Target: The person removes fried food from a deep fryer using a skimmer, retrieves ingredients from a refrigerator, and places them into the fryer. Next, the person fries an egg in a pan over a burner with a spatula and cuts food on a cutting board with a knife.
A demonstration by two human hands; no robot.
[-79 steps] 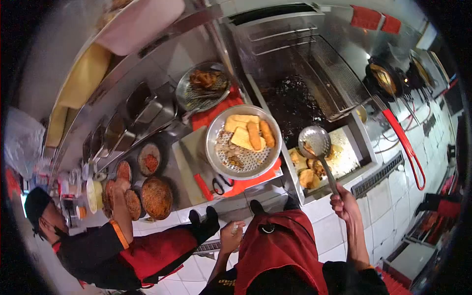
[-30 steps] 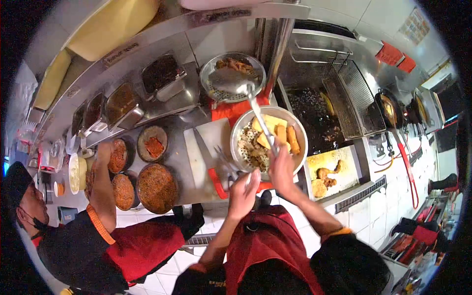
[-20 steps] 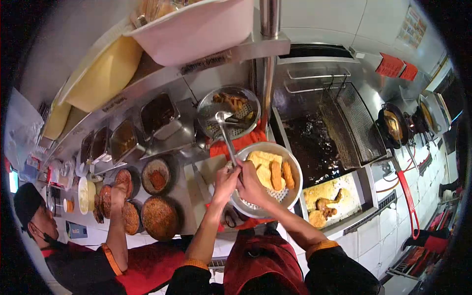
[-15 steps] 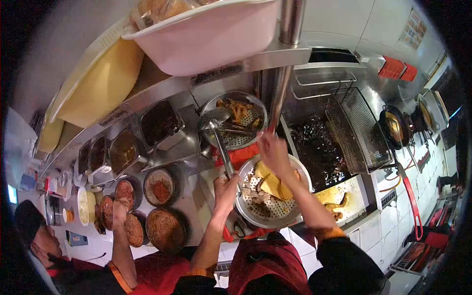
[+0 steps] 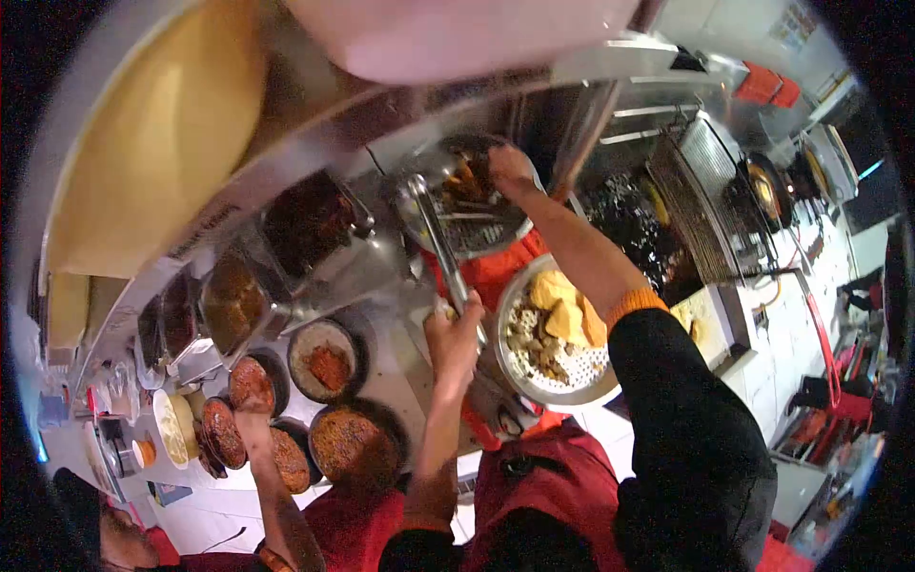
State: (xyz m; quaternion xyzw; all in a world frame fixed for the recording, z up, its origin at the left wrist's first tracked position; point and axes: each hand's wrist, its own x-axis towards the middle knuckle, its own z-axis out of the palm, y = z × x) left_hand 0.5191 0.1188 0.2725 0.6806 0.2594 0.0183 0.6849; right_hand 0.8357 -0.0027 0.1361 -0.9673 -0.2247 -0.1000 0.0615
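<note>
My left hand (image 5: 452, 341) is wrapped round the handle of a long metal ladle (image 5: 440, 238), whose head rests over the left side of the far colander (image 5: 419, 214). Into that colander reaches my right hand (image 5: 513, 170), fingers curled beside some browned fried pieces (image 5: 464, 181); whether anything is in them is hidden. Below my right forearm stands the near colander (image 5: 581, 391), holding yellow pieces (image 5: 564, 315) and smaller brownish chunks (image 5: 536, 351).
On the left, a co-worker's hand (image 5: 253, 419) is over several round bowls of reddish-brown food (image 5: 355, 445). A fryer with dark oil (image 5: 624, 214) and a wire basket (image 5: 694, 195) lies right. Overhead, a shelf carries a yellow tub (image 5: 157, 143) and a pink tub (image 5: 457, 33).
My right hand has gone from above the near colander up to the far one. My left hand keeps the ladle. The view has shifted, and the yellow pieces lie differently.
</note>
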